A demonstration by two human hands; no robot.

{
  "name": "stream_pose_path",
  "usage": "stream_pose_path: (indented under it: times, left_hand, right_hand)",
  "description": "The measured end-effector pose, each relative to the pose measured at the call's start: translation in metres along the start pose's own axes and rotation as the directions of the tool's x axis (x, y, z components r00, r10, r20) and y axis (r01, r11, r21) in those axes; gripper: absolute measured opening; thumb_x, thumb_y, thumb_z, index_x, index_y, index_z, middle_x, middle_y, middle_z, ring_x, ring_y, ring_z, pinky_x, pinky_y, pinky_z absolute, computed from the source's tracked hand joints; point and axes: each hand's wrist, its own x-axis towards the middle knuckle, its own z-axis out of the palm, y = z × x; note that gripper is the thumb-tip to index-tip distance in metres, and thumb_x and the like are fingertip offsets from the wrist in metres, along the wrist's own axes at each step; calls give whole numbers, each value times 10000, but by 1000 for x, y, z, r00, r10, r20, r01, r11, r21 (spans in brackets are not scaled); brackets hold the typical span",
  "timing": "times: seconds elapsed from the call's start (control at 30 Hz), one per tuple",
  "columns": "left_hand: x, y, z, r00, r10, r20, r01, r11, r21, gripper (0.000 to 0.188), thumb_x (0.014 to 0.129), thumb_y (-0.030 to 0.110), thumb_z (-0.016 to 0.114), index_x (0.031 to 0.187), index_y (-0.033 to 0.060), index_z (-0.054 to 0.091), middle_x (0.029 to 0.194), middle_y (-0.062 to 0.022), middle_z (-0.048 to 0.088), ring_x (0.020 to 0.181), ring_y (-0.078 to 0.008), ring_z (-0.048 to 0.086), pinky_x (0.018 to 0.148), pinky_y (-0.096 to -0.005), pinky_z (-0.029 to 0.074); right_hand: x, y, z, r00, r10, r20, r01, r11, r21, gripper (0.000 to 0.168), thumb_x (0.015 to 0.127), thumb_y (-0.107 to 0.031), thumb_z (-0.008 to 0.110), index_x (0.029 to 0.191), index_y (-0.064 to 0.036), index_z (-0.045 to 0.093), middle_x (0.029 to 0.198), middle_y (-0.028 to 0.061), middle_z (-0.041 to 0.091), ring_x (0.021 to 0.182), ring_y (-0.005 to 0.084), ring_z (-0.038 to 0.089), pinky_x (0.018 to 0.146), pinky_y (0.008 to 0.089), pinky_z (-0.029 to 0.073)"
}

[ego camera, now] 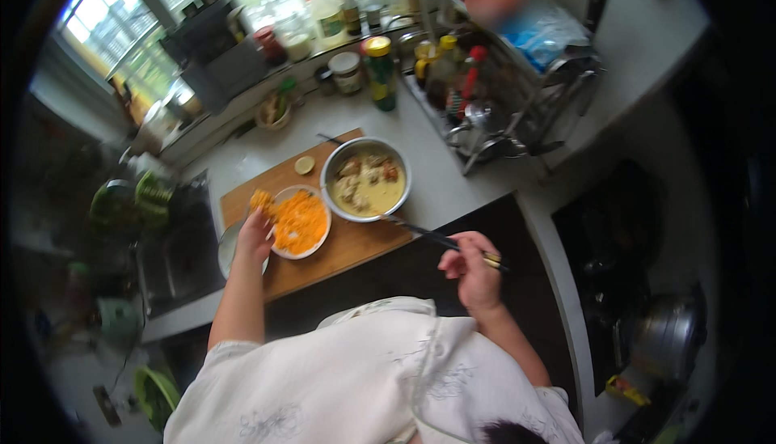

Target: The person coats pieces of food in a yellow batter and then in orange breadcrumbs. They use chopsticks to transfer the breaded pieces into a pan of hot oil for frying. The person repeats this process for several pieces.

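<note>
Held in my left hand [257,236] is an orange-coated piece of food [262,201], just over the left rim of a white bowl. That bowl holds bright orange crumbs [300,222]. My right hand [476,265] grips dark chopsticks [424,233], whose tips reach the near rim of a steel bowl [407,180]. Inside the steel bowl, pieces of food [354,192] lie in a pale yellow liquid. Both bowls stand on a wooden cutting board [339,256]. A pale dish [233,250] sits partly behind my left wrist, and a halved lemon or lime [304,165] lies on the board.
A sink [176,262] lies to the left. Behind the board stand a green bottle with a yellow cap [381,74] and a lidded jar [345,73]. At the right, a metal rack [485,122] holds bottles and utensils. A steel pot [667,338] is at the far right.
</note>
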Motion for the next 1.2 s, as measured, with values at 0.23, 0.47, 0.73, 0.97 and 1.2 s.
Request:
stream_pose_path:
  times: [0.23, 0.47, 0.73, 0.97, 1.2]
  left_hand:
    - [-14, -2, 20, 1000, -10, 0, 10, 984, -177, 156, 868, 342, 638, 935, 202, 628, 815, 39, 639, 863, -144, 514, 766, -341, 346]
    - [-17, -17, 24, 993, -25, 118, 54, 967, -247, 224, 921, 317, 545, 975, 140, 671, 987, -36, 664, 973, -239, 598, 924, -396, 438]
    - [-23, -21, 131, 936, -68, 346, 51, 997, 59, 251, 927, 323, 578, 1057, 116, 634, 971, 18, 659, 825, -110, 597, 641, -244, 442]
    - [-101, -65, 314, 781, -214, 586, 23, 949, 316, 222, 909, 223, 590, 1075, 76, 589, 903, 1, 630, 781, -107, 590, 639, -244, 445]
    - [-222, -147, 502, 517, -486, 705, -133, 768, 627, 291, 905, 248, 616, 1108, 41, 595, 843, -8, 569, 678, -59, 486, 507, -171, 350]
  right_hand:
    - [-36, -16, -49, 997, -41, -66, 43, 999, 20, 205, 968, -216, 489, 971, -43, 599, 652, 78, 626, 509, 82, 526, 474, 190, 407]
    - [-52, -32, -66, 992, 12, -122, -12, 1000, 0, 213, 972, -223, 492, 957, -43, 604, 666, 62, 633, 530, 70, 533, 494, 183, 416]
    - [-83, -68, -110, 961, -216, -174, 226, 973, 40, 215, 970, -205, 481, 989, -18, 586, 670, 84, 634, 520, 83, 509, 494, 202, 400]
    - [-147, -123, -165, 632, -530, -565, 595, 799, -84, 265, 965, -262, 482, 1017, -15, 560, 641, 105, 594, 520, 128, 509, 481, 232, 377]
    - [-226, -146, -237, 183, -630, -754, 621, 669, -408, 313, 953, -314, 463, 965, -13, 549, 627, 53, 525, 539, 104, 461, 476, 219, 329]
